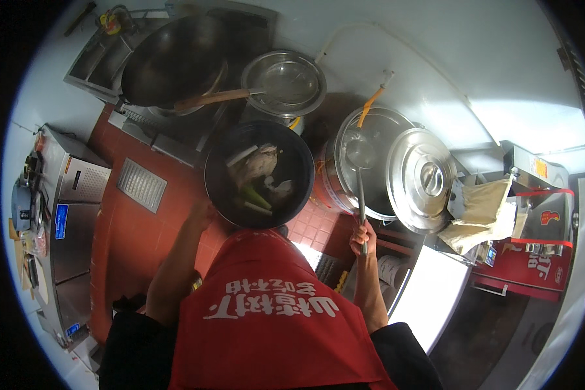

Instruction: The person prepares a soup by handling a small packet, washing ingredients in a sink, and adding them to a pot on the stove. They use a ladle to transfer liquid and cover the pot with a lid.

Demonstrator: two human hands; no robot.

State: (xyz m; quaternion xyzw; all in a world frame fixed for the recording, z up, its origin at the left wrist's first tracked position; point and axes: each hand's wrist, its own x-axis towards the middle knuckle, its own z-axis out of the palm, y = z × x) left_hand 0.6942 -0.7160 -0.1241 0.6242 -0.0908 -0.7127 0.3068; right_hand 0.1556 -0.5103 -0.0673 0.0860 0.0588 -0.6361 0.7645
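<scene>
My left hand is at the near left edge of a black pot and seems to grip it; its fingers are blurred and partly hidden. Inside the pot, a pale piece of meat, a green leek or scallion piece and some whitish pieces lie in dark liquid. My right hand is closed around the handle of a metal ladle. The ladle's bowl is over the open mouth of a tall steel stockpot, to the right of the black pot. A round steel lid leans at the stockpot's right rim.
Beyond the black pot stands a steel basin, with a wooden handle reaching across its rim. A large dark wok is at far left. Beige cloth hangs right of the lid. A steel cabinet stands at left.
</scene>
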